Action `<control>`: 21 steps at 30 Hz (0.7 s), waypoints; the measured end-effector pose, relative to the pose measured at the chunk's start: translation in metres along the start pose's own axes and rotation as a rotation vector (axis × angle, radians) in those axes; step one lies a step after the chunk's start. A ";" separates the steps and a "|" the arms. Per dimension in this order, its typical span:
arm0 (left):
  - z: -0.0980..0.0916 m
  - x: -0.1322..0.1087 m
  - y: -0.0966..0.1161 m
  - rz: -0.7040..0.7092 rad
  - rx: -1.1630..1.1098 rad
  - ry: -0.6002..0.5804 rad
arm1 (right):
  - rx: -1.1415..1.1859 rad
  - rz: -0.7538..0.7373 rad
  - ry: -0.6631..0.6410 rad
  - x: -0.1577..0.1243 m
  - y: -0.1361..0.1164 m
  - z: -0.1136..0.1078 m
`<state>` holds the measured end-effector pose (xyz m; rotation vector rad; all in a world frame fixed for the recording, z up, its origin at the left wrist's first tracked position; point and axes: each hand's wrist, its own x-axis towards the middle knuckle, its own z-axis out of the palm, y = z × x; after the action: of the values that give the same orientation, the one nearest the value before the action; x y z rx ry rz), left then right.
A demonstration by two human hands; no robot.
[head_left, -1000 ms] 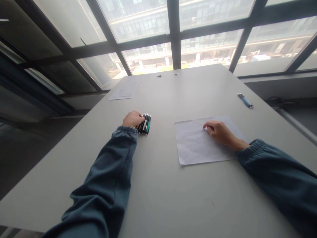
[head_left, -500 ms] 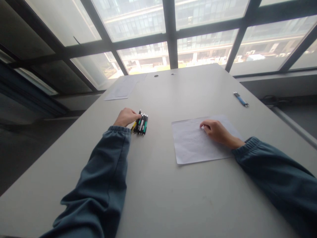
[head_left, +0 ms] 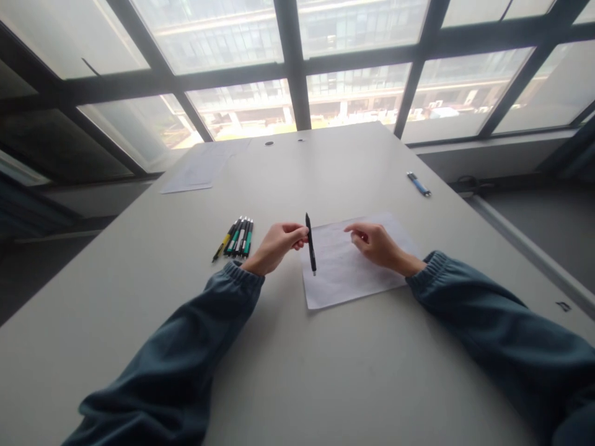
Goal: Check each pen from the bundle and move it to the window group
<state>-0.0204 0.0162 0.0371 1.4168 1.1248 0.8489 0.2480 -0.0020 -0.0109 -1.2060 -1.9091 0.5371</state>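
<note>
1. Support: white table (head_left: 325, 371), pale, smooth top.
2. Left of centre: cluster of pens (head_left: 240, 240), side by side, dark with yellow, green and white parts.
3. Centre-right: white sheet (head_left: 341, 279), flat, slightly creased.
4. Right, near the edge: blue-and-black pen bundle (head_left: 419, 184), lying obliquely; count unclear.
5. Far left: pale papers (head_left: 193, 170).
6. Far end: dark round spot (head_left: 269, 144); hole or disc, cannot tell.

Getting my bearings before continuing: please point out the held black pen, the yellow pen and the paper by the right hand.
Black pen (head_left: 311, 248): head view, middle of its barrel.
Yellow pen (head_left: 225, 241): head view, yellow part of its barrel.
Paper (head_left: 348, 265): head view, bare area near its middle.
</note>
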 end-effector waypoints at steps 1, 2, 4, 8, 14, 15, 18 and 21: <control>0.009 -0.002 -0.004 0.046 -0.037 0.014 | 0.084 0.033 -0.028 -0.001 -0.005 0.001; 0.016 -0.003 -0.008 0.095 -0.058 0.033 | 0.183 0.064 -0.069 -0.002 -0.010 0.003; 0.027 -0.007 -0.013 0.180 -0.095 0.105 | 0.407 0.119 -0.196 -0.004 -0.020 0.007; 0.037 -0.011 -0.020 0.284 -0.110 0.197 | 0.660 0.184 -0.366 -0.010 -0.035 0.014; 0.034 -0.008 -0.024 0.363 -0.120 0.170 | 0.575 0.152 -0.211 -0.010 -0.032 0.012; 0.032 -0.007 -0.025 0.381 -0.119 0.184 | 0.512 0.140 -0.163 -0.008 -0.029 0.009; 0.027 -0.004 -0.030 0.428 -0.093 0.247 | 0.434 0.125 -0.080 -0.005 -0.017 -0.003; 0.025 -0.004 -0.037 0.452 -0.021 0.284 | 0.403 0.124 -0.032 -0.005 -0.008 -0.015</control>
<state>-0.0047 0.0035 -0.0034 1.5944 1.0096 1.4131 0.2566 -0.0108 0.0013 -1.0560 -1.6543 0.9605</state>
